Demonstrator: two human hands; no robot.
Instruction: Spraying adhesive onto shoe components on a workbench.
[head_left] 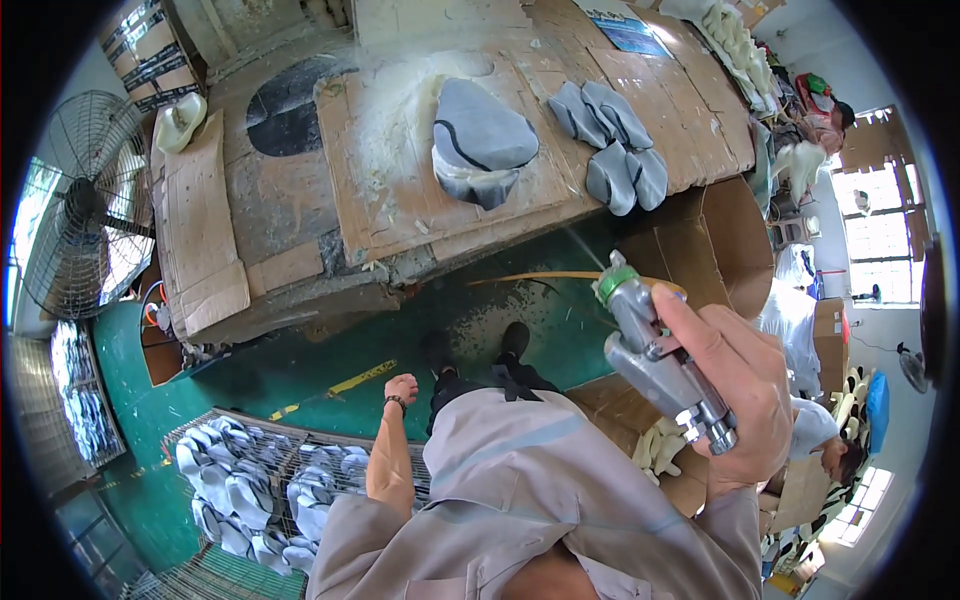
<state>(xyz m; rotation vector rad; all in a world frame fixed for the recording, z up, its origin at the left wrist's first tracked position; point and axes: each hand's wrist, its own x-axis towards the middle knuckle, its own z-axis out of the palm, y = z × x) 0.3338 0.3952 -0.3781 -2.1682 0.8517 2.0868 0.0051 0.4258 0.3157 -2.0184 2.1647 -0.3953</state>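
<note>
Right hand [748, 385], at right near side, fingers wrapped around grey metal spray gun [632, 310], index finger reaching toward its green-ringed nozzle. Left hand [402, 388] curled in loose fist, left of the body. Stacked grey pieces [485, 125] on cardboard [385, 205], far side, left of gun.

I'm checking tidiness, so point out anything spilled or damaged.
Pale residue coats the cardboard around the grey piece on the table; it looks uneven and crusty, perhaps a dried spill. The green floor below has a pale, speckled patch; whether wear or spill, I can't tell.
</note>
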